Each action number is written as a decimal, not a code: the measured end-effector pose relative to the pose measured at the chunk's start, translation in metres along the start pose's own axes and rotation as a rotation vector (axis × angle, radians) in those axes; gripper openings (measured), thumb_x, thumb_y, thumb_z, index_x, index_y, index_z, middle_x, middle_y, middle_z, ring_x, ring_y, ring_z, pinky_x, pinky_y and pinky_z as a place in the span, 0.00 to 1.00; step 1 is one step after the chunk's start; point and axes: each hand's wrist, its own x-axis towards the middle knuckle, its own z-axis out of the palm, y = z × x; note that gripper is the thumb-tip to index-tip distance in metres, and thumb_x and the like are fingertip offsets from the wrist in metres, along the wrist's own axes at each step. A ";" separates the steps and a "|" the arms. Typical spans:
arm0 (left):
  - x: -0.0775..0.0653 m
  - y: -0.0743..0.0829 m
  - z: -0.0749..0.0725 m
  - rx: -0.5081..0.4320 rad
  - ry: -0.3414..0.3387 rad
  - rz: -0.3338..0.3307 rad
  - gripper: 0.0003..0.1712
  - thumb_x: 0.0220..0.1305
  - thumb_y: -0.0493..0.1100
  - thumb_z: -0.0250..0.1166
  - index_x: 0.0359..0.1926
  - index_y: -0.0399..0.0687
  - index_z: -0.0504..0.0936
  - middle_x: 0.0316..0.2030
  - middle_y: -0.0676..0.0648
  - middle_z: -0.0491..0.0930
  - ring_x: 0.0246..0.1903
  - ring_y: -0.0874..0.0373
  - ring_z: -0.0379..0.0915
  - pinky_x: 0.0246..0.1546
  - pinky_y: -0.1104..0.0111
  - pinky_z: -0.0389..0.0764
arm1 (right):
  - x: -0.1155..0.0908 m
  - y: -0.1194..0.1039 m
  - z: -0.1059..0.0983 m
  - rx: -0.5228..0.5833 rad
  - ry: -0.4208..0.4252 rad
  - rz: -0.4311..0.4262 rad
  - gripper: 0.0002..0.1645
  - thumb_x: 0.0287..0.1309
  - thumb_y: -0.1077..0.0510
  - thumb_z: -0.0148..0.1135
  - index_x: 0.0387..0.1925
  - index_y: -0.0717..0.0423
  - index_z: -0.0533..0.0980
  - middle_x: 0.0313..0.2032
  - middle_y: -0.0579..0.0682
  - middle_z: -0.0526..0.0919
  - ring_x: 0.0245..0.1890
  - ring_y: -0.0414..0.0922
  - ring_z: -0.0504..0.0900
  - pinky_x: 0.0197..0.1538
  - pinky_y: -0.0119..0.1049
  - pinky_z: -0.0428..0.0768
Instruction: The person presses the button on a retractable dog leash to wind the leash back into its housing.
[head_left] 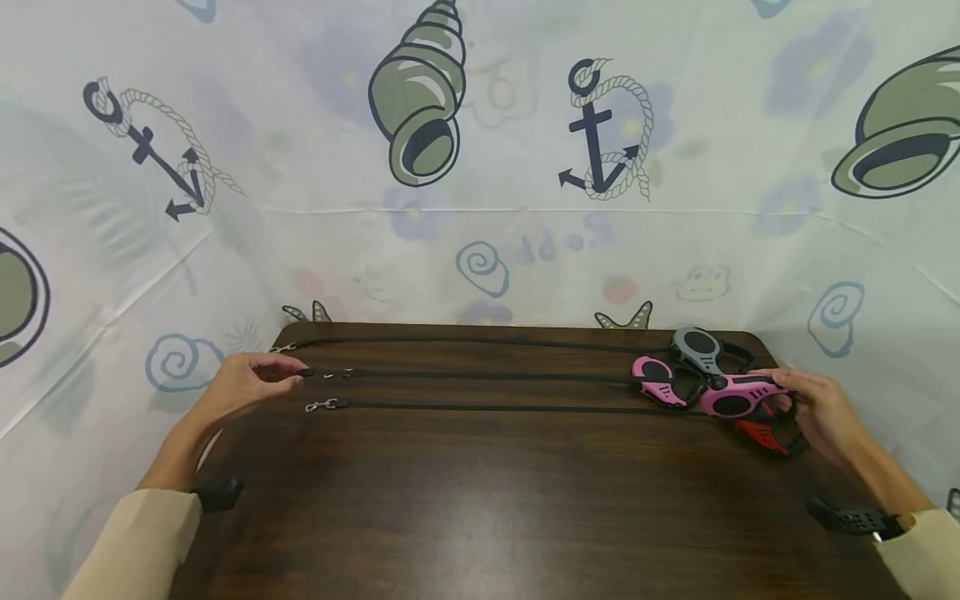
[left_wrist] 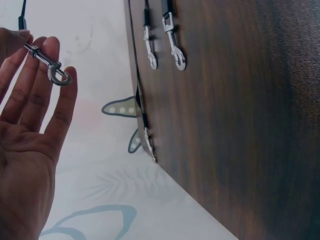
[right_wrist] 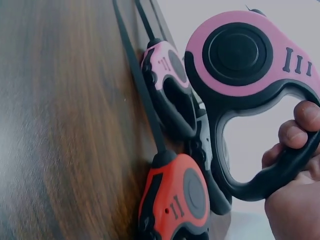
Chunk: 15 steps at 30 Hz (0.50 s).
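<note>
My right hand (head_left: 821, 408) grips the black handle of a pink retractable leash (right_wrist: 232, 87), raised over the other leashes. At the left, my left hand (head_left: 255, 379) pinches a black cord end with a silver snap hook (left_wrist: 47, 62) between thumb and fingers; its other fingers spread out behind the hook. A grey retractable leash (head_left: 697, 348), a second pink one (head_left: 655, 381) and a red one (right_wrist: 176, 195) lie close together on the right of the table. Their black cords run left, roughly parallel, and end in silver snap hooks, such as the front hook (head_left: 321, 406).
The dark wooden table (head_left: 480, 508) has rounded back corners. A white printed cloth (head_left: 517, 150) with shells and anchors hangs behind it and along both sides. Each wrist wears a black strap, such as the right strap (head_left: 855, 518).
</note>
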 end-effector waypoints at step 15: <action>0.005 0.005 -0.002 0.047 0.034 0.000 0.11 0.60 0.32 0.77 0.45 0.38 0.91 0.36 0.44 0.91 0.33 0.61 0.88 0.35 0.80 0.81 | 0.015 -0.006 0.000 0.078 0.048 0.003 0.19 0.80 0.66 0.51 0.50 0.59 0.89 0.32 0.45 0.86 0.28 0.41 0.72 0.36 0.42 0.56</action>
